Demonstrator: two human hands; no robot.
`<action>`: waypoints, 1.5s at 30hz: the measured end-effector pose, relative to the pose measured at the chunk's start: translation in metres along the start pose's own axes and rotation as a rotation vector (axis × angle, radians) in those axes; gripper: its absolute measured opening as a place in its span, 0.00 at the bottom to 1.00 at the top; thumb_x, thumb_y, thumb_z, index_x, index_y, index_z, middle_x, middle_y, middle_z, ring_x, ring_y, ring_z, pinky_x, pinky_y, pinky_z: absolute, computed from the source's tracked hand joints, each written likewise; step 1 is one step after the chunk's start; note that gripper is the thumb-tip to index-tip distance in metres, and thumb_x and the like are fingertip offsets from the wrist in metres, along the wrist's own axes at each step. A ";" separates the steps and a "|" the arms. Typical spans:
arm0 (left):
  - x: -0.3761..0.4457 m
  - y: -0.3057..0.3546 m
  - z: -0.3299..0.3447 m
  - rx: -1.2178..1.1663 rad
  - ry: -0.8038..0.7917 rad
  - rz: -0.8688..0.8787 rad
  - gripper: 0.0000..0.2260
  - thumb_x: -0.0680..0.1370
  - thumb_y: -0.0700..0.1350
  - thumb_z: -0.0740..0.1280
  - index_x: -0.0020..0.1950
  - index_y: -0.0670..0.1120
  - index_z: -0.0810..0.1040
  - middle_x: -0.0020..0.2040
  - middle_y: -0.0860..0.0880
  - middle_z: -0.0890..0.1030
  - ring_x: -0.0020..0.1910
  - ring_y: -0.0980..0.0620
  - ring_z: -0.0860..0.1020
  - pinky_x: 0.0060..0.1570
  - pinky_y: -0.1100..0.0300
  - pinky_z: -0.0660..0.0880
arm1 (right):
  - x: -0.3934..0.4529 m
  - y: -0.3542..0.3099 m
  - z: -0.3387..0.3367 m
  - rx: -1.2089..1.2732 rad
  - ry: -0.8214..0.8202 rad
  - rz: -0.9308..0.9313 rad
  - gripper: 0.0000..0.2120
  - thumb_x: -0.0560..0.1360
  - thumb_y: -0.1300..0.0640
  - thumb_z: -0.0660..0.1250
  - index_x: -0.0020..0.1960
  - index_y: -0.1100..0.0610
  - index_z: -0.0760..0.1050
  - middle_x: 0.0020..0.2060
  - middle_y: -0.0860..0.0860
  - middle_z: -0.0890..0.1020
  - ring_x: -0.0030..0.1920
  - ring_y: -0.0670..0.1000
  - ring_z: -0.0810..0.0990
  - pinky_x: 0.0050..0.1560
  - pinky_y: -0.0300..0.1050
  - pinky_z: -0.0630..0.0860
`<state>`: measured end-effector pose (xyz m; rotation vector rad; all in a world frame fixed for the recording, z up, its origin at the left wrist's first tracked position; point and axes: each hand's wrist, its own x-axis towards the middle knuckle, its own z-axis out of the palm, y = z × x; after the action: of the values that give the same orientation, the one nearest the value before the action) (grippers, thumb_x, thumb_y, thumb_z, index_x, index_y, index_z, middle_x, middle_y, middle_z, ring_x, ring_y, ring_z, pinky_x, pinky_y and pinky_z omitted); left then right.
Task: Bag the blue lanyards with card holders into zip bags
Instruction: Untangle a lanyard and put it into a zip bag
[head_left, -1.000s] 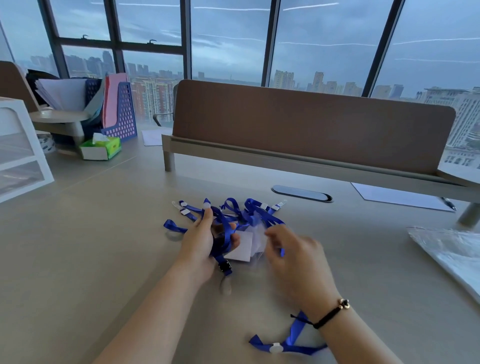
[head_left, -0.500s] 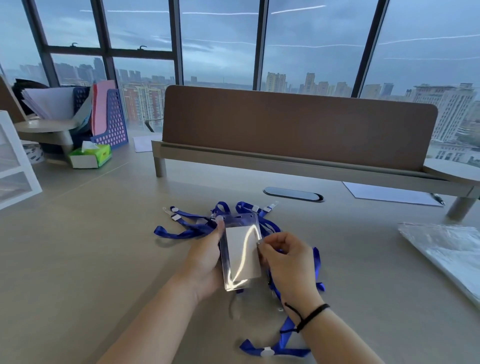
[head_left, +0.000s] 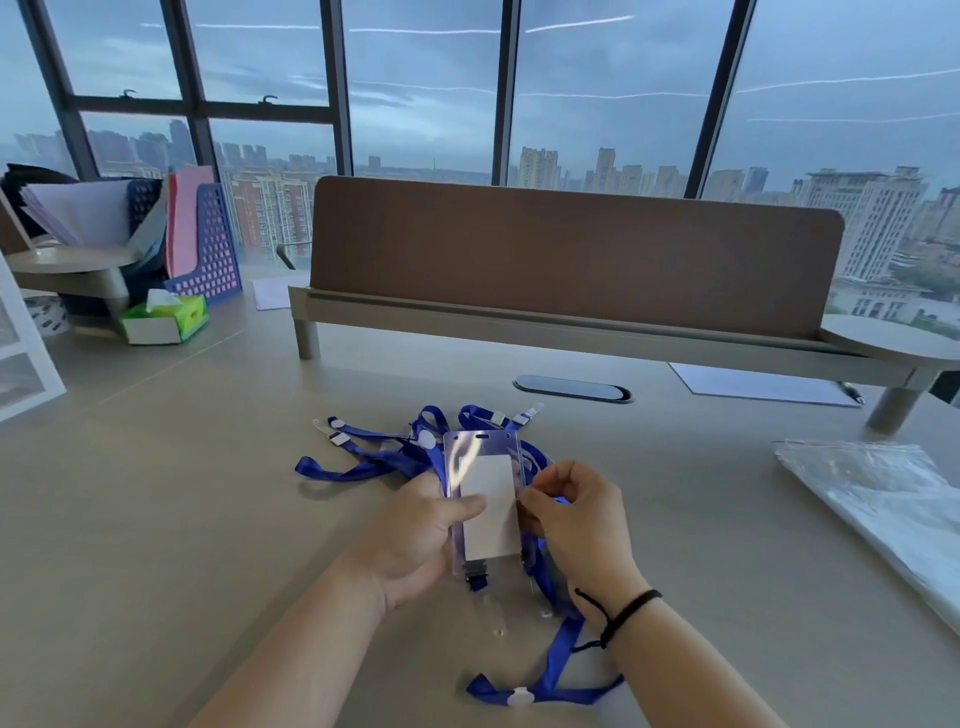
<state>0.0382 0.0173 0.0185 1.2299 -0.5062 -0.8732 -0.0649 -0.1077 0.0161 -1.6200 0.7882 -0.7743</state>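
A clear card holder (head_left: 485, 499) with a white card inside is held upright above the desk. My left hand (head_left: 415, 535) grips its left edge, thumb laid across the front. My right hand (head_left: 576, 514) pinches its right edge with curled fingers. A black clip hangs at the holder's lower end. Its blue lanyard (head_left: 558, 649) trails down past my right wrist onto the desk. A tangle of more blue lanyards (head_left: 374, 457) lies just behind the holder. Clear zip bags (head_left: 893, 499) lie in a pile at the right.
A brown desk divider on a raised shelf (head_left: 571, 260) crosses the back. A cable grommet (head_left: 571, 388) sits behind the lanyards. White paper with a pen (head_left: 758, 384) lies under the shelf at the right. At the left stand a tissue box (head_left: 166, 319), blue file racks and white drawers.
Both hands lifted one card holder out of the lanyard pile and turned it upright to face me. My left thumb has now moved onto its front; the view shifted slightly.
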 end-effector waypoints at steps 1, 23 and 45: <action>-0.001 0.001 0.002 0.055 0.017 0.026 0.14 0.80 0.32 0.62 0.63 0.42 0.78 0.57 0.39 0.84 0.57 0.40 0.82 0.55 0.48 0.79 | 0.001 -0.001 -0.003 -0.007 -0.033 0.013 0.05 0.73 0.62 0.73 0.42 0.56 0.78 0.36 0.52 0.85 0.37 0.54 0.85 0.42 0.51 0.84; 0.053 -0.044 0.207 1.441 -0.237 0.651 0.24 0.74 0.35 0.56 0.67 0.55 0.70 0.56 0.54 0.80 0.48 0.48 0.75 0.46 0.54 0.73 | 0.048 0.043 -0.287 -0.994 0.197 -0.026 0.20 0.75 0.46 0.68 0.65 0.52 0.75 0.63 0.50 0.78 0.65 0.53 0.74 0.63 0.49 0.72; 0.070 -0.094 0.234 1.440 -0.098 0.613 0.29 0.75 0.35 0.54 0.74 0.57 0.67 0.65 0.59 0.76 0.63 0.52 0.71 0.58 0.60 0.63 | 0.058 0.077 -0.311 -1.227 0.224 -0.124 0.14 0.75 0.61 0.61 0.33 0.56 0.61 0.34 0.51 0.70 0.36 0.59 0.71 0.33 0.47 0.66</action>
<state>-0.1241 -0.1859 -0.0119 2.0971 -1.6409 0.1064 -0.2954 -0.3375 -0.0040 -2.6982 1.4963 -0.5589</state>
